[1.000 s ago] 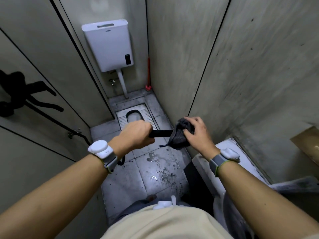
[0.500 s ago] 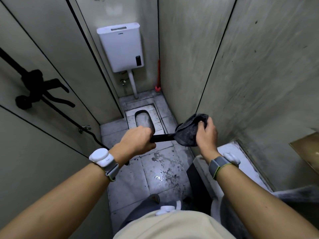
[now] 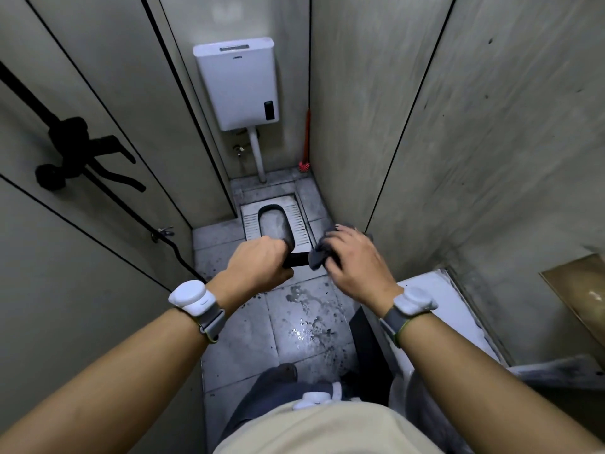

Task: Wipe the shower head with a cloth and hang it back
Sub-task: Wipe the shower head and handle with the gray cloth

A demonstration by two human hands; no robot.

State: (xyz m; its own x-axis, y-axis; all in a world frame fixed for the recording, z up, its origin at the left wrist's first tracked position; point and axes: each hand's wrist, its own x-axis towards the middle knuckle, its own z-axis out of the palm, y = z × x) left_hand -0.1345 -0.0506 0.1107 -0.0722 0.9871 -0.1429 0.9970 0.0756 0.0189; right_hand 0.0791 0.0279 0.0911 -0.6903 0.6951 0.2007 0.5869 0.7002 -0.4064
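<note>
My left hand (image 3: 258,263) is closed around the black handle of the shower head (image 3: 296,259), held level over the floor. Only a short stretch of the handle shows between my hands. My right hand (image 3: 357,260) presses a dark grey cloth (image 3: 317,255) over the head end, palm down, fingers spread on the cloth. The head itself is hidden under the cloth and my hand. A black hose (image 3: 178,253) runs from below my left hand up along the left wall to a black mixer and holder (image 3: 70,152).
A narrow stall with grey panel walls. A white cistern (image 3: 237,83) hangs on the far wall above a squat toilet pan (image 3: 275,221). A red brush (image 3: 306,162) stands in the far right corner. The tiled floor (image 3: 301,316) is wet. A white fixture (image 3: 438,309) is at right.
My right hand has turned from gripping the cloth upright at the head's end to lying palm down over it. Both hands stayed together while the view shifted.
</note>
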